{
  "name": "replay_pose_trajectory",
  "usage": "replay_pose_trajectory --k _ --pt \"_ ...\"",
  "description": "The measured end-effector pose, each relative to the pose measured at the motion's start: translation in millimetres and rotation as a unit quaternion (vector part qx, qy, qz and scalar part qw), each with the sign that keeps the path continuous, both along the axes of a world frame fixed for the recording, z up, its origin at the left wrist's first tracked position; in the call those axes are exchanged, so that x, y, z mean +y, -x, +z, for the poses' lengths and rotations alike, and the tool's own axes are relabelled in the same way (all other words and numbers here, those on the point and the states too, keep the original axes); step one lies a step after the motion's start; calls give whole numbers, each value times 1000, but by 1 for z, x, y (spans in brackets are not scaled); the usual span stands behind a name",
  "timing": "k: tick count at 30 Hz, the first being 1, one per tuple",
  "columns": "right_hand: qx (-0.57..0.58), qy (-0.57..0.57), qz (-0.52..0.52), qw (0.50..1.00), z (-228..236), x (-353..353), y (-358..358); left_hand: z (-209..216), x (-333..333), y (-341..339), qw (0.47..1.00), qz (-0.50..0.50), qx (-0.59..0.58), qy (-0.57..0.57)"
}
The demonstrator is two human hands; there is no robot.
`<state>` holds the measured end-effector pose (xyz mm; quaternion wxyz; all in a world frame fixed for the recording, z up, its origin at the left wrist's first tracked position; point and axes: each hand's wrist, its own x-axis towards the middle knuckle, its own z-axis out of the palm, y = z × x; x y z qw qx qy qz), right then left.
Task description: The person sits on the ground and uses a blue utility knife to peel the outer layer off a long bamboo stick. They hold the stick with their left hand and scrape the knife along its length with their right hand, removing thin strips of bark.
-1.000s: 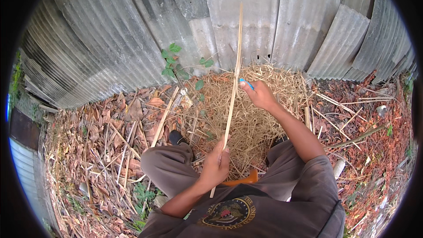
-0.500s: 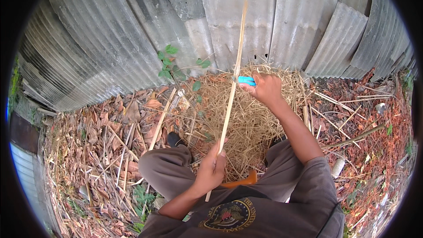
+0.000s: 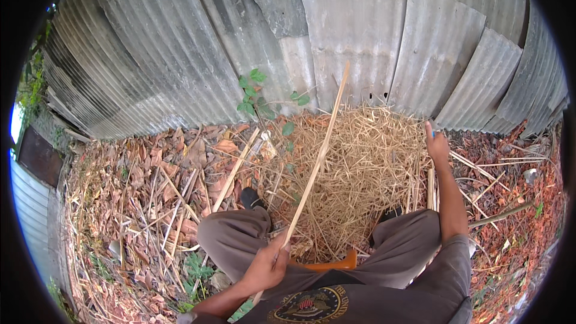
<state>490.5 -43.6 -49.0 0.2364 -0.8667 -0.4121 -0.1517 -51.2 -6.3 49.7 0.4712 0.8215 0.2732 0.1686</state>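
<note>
While a person in a dark T-shirt (image 3: 384, 307) with a round emblem on its front sits with knees spread, the left hand (image 3: 266, 269), low and just ahead of the shirt, is closed around a long, pale strip (image 3: 318, 168), fingers and thumb wrapped about it near its lower end, a short length showing below the grip. An orange, smooth-edged piece (image 3: 336, 263) lies between the thighs of the brown trousers (image 3: 234, 240), just beyond the shirt's hem. From the left hand the strip slants up and away to the right, passing above a heap of straw-coloured shavings (image 3: 366, 174), its far tip seen against the fence. A dark shoe (image 3: 251, 198) shows beyond the left knee. The right hand (image 3: 438, 147), well apart from the left and clear of the strip, is at the end of an outstretched arm by the heap's right edge, curled around a small blue object (image 3: 433, 134) of which only a sliver shows. Dry brown leaves (image 3: 138, 204) and loose sticks spread over the ground on both sides. Farther back, a leafy green plant (image 3: 249, 93) rises before a fence of grey corrugated sheets (image 3: 360, 24), overlapping and weathered
</note>
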Motion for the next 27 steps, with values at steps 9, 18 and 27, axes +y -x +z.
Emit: replay_pose_trajectory --k 9,18,27 --pt "55 -30 201 978 89 -6 160 -10 -10 -58 976 36 -118 179" --pt "-81 -25 221 972 79 26 197 -16 -29 -56 980 37 -97 168" --pt "-47 -34 234 971 80 25 189 -25 -42 -51 984 30 -88 155"
